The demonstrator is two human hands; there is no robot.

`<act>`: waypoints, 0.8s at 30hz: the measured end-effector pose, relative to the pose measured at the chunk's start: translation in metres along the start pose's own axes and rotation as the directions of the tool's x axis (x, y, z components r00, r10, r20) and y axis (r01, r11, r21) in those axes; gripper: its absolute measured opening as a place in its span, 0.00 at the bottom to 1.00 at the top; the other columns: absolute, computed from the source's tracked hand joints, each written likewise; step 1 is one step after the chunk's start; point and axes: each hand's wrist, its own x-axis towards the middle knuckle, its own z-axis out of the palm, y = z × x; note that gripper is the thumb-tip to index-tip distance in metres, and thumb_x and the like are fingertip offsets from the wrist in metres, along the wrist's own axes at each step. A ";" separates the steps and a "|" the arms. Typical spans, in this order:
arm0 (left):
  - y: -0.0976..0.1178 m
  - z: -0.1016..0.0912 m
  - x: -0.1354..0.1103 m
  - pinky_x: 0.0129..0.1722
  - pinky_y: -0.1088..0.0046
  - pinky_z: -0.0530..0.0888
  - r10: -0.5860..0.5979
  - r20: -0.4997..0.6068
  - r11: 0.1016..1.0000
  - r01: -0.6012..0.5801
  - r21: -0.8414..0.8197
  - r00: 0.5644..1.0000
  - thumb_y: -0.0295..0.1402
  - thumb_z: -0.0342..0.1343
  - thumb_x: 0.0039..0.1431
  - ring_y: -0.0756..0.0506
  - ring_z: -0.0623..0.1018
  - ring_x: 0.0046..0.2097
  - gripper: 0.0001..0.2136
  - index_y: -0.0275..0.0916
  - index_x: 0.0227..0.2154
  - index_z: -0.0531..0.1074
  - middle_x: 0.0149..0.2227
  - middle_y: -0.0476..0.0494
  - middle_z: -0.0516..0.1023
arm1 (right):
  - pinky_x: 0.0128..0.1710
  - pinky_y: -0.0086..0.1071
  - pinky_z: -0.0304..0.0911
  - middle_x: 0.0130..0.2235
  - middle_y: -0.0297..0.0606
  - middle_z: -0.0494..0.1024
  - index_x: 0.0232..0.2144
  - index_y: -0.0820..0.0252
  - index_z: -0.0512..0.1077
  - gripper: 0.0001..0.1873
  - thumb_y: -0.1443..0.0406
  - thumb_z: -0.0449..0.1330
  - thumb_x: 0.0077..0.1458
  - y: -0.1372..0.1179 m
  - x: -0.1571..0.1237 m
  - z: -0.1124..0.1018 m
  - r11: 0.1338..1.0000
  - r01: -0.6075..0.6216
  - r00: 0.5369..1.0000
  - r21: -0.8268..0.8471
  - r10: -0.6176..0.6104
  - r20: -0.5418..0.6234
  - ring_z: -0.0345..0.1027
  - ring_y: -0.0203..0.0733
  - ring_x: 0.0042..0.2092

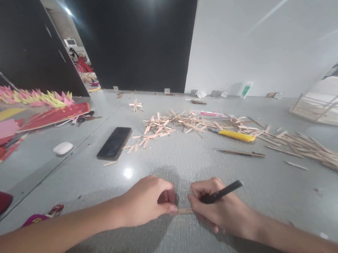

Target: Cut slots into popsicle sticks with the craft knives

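My left hand [154, 201] pinches the left end of a short, flat wooden stick [184, 211] between thumb and fingertips, close to the grey tabletop. In my right hand [218, 207] is a black pen [224, 192], gripped as for writing, its rear end pointing up and to the right. The pen's tip is hidden behind the fingers, which are at the stick's right end. A small dark outline shows on the stick's face. Whether the tip touches the wood I cannot tell.
Beyond my hands lie a black phone [115, 143], a heap of cut wooden pieces [168, 124], a yellow-handled cutter [236, 135] and a pile of long sticks [318, 148]. Pink and yellow folded paper [28, 97] lies at left, near a white case [62, 148]. A stick frame [328, 109] stands at right.
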 end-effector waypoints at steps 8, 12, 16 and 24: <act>-0.003 0.005 -0.003 0.29 0.76 0.61 0.107 -0.021 0.986 -0.103 0.131 0.994 0.34 0.71 0.55 0.51 0.71 0.29 0.09 0.40 0.31 0.75 0.28 0.55 0.74 | 0.14 0.23 0.45 0.15 0.26 0.65 0.20 0.56 0.59 0.26 0.51 0.61 0.63 -0.012 0.004 -0.014 0.987 0.060 0.985 0.150 -0.035 -0.168 0.51 0.26 0.13; -0.002 0.010 -0.005 0.31 0.75 0.62 0.164 -0.039 0.973 -0.155 0.168 0.986 0.28 0.61 0.63 0.52 0.69 0.28 0.05 0.39 0.30 0.74 0.28 0.53 0.74 | 0.15 0.24 0.45 0.14 0.25 0.63 0.21 0.57 0.63 0.24 0.51 0.63 0.62 -0.013 0.003 -0.019 0.984 0.100 0.985 0.147 -0.077 -0.153 0.50 0.27 0.14; -0.002 0.010 -0.005 0.30 0.74 0.62 0.194 -0.050 0.966 -0.182 0.184 0.980 0.27 0.56 0.65 0.51 0.69 0.28 0.07 0.38 0.31 0.74 0.27 0.52 0.74 | 0.17 0.23 0.50 0.18 0.27 0.68 0.25 0.60 0.69 0.19 0.54 0.70 0.55 -0.014 -0.001 -0.021 0.987 0.089 0.996 0.136 -0.083 -0.045 0.56 0.28 0.18; -0.009 0.005 0.002 0.30 0.76 0.62 0.242 -0.015 0.961 -0.237 0.140 0.970 0.30 0.69 0.58 0.52 0.70 0.28 0.07 0.39 0.31 0.74 0.28 0.55 0.72 | 0.17 0.23 0.53 0.19 0.29 0.70 0.25 0.58 0.66 0.19 0.56 0.65 0.62 -0.004 0.002 -0.013 0.998 0.055 0.994 0.042 -0.058 0.088 0.63 0.30 0.18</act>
